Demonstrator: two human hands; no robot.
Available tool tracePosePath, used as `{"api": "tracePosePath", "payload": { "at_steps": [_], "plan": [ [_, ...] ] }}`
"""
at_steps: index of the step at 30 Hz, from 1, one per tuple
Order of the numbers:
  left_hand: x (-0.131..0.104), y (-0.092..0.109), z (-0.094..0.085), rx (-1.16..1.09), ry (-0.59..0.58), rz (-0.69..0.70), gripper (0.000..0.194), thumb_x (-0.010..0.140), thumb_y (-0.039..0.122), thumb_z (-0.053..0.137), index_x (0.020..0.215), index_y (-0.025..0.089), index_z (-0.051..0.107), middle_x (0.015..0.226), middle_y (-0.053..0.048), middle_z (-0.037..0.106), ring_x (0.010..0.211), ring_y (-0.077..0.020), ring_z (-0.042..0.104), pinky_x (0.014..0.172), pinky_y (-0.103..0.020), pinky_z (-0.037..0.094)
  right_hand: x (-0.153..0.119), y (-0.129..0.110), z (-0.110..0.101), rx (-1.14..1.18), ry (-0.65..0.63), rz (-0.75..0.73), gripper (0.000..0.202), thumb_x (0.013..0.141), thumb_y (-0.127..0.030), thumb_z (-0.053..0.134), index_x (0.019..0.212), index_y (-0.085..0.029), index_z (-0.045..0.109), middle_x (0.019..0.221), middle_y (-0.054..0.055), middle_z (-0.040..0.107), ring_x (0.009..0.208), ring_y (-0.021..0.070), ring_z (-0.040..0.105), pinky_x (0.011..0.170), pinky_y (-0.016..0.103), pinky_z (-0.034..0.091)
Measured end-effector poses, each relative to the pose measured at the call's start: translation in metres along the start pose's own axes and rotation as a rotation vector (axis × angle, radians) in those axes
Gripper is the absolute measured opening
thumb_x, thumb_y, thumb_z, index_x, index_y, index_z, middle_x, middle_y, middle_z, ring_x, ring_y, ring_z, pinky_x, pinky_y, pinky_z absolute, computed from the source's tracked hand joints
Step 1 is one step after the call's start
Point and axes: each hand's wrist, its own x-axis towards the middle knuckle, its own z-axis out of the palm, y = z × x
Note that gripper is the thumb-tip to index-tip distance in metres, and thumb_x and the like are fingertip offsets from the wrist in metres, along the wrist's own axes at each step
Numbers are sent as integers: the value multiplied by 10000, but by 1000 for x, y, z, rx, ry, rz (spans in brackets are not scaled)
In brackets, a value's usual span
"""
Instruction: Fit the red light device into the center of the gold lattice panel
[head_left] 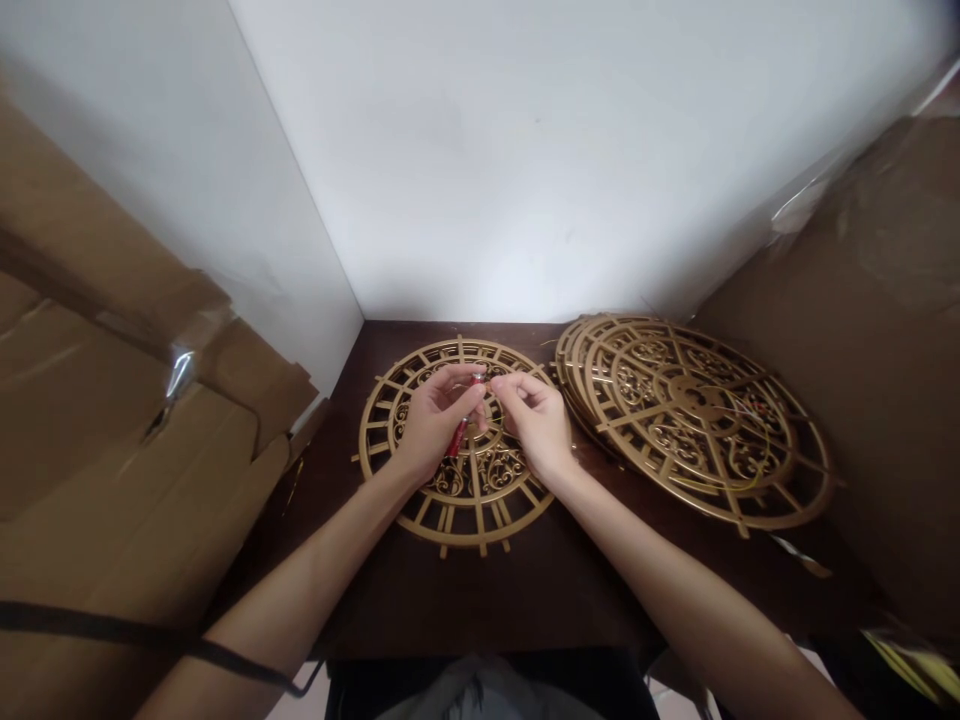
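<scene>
A round gold openwork clock face point(480, 540) with scrolls and numeral bars lies flat on the dark table in front of me. Over its middle, my left hand point(437, 420) is closed around a slim red tube with a silver end point(456, 440), held at a slant. Close beside it, my right hand point(540, 420) pinches with thumb and forefinger near the tube's silver tip. A thin yellowish strand seems to be between those fingertips, too small to make out surely. Both hands hide part of the clock face's centre.
To the right, several similar gold clock faces point(701, 400) lie stacked, with thin loose strands on top. A small brush-like tool point(802, 556) lies near them. Cardboard point(135, 480) stands at the left, more cardboard point(847, 300) at the right. A white wall point(525, 160) rises behind. A black cable point(150, 635) crosses lower left.
</scene>
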Motion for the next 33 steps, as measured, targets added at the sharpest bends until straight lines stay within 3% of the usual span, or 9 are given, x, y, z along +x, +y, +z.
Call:
{"api": "tracePosePath", "payload": {
  "at_steps": [5, 13, 29, 33],
  "plan": [
    [0, -1, 1, -44, 30, 0, 262, 740, 256, 690, 973, 171, 606, 710, 13, 592, 482, -65, 539, 457, -207, 445, 0, 0, 0, -18, 11, 7, 253, 728, -415, 677, 703, -166, 643, 493, -64, 413, 428, 56, 323, 419, 203, 252],
    [0, 0, 3, -65, 75, -30, 221, 727, 266, 707, 886, 151, 605, 565, 49, 483, 414, -16, 375, 365, -143, 285, 0, 0, -1, -7, 2, 16, 230, 717, -386, 690, 695, -161, 647, 506, -65, 432, 431, 44, 285, 422, 202, 228],
    [-1, 0, 2, -6, 3, 1, 216, 760, 252, 669, 939, 159, 591, 570, 40, 541, 414, -47, 476, 405, -179, 378, 1, 1, -1, -62, 19, -30, 250, 725, -410, 680, 741, -163, 645, 505, -75, 360, 465, 60, 262, 445, 212, 204],
    [0, -2, 1, -32, 6, 23, 247, 745, 234, 680, 965, 169, 590, 719, 13, 587, 459, -42, 504, 417, -182, 406, 1, 0, 0, -62, 21, -36, 242, 727, -401, 678, 744, -162, 640, 501, -79, 360, 460, 58, 259, 445, 213, 197]
  ]
}}
